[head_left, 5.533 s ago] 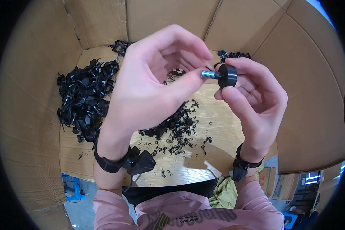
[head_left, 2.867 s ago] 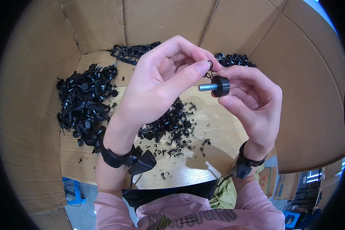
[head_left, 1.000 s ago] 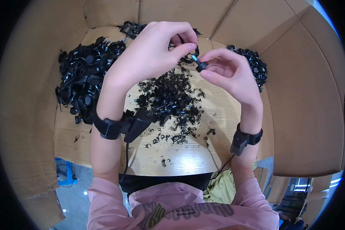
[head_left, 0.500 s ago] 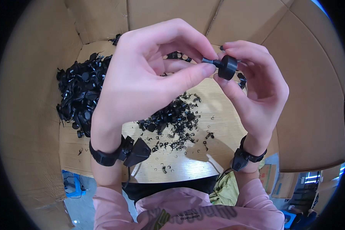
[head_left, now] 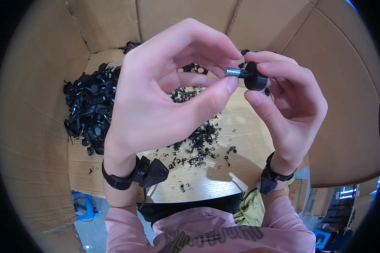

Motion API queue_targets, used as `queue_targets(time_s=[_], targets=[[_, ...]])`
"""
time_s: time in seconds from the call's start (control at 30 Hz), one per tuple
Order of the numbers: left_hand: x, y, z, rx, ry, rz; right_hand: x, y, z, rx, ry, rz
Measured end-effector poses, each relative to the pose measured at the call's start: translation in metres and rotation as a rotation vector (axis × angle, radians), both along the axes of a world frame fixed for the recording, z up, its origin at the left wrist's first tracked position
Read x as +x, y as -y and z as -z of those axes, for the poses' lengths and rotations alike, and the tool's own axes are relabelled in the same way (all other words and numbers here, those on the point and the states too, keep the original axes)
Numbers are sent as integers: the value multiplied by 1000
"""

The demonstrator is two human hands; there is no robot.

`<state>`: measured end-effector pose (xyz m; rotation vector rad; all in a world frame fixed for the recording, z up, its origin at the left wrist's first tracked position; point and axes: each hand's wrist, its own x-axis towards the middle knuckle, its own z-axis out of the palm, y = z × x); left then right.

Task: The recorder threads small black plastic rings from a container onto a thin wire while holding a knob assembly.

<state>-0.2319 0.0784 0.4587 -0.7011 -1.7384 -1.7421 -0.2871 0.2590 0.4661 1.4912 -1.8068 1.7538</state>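
Note:
A black-headed bolt [head_left: 256,76] is raised above the table between my hands, its bright threaded end pointing left. My left hand [head_left: 156,88] is closed around the shank side, with the thumb tip just below the thread. At the wide round head, the curled fingers of my right hand [head_left: 293,97] meet the rim. The right thumb lies under the head; whether it touches is hard to tell. Beneath my hands, small black curled scraps and rings [head_left: 198,152] lie scattered on the table, partly hidden by my left hand.
A large heap of similar black parts [head_left: 90,105] stands at the left of the light wooden table [head_left: 249,139]. Cardboard walls [head_left: 342,92] enclose the back and sides. More black parts lie at the far edge, behind my hands. Black straps with small devices [head_left: 152,172] circle both wrists.
Both hands have shifted slightly right with the bolt. More of its bright thread shows now beside my left fingers. My right thumb has moved lower on the head's near side.

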Motion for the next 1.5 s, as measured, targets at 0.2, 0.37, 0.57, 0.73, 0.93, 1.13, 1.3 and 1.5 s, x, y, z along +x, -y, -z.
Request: queue_targets(time_s=[0.2,0.37,0.57,0.73,0.93,1.13,1.3,1.5], targets=[[3,-1,-2,41,82,44,-4,-2,2,-7,-139,-23],[5,-2,-3,104,121,80,-2,-1,3,-27,-162,-9],[7,-2,-3,123,165,80,-7,-1,4,-5,-255,-9],[6,-2,-4,155,168,92,-4,-1,1,13,-311,30],[6,-2,-4,159,191,102,-1,0,2,-5,-272,30],[4,2,-1,145,213,125,-1,0,1,18,-298,34],[6,-1,-2,165,269,108,0,1,2,8,-300,42],[4,-1,-1,182,275,83,3,6,3,-33,-274,67]])
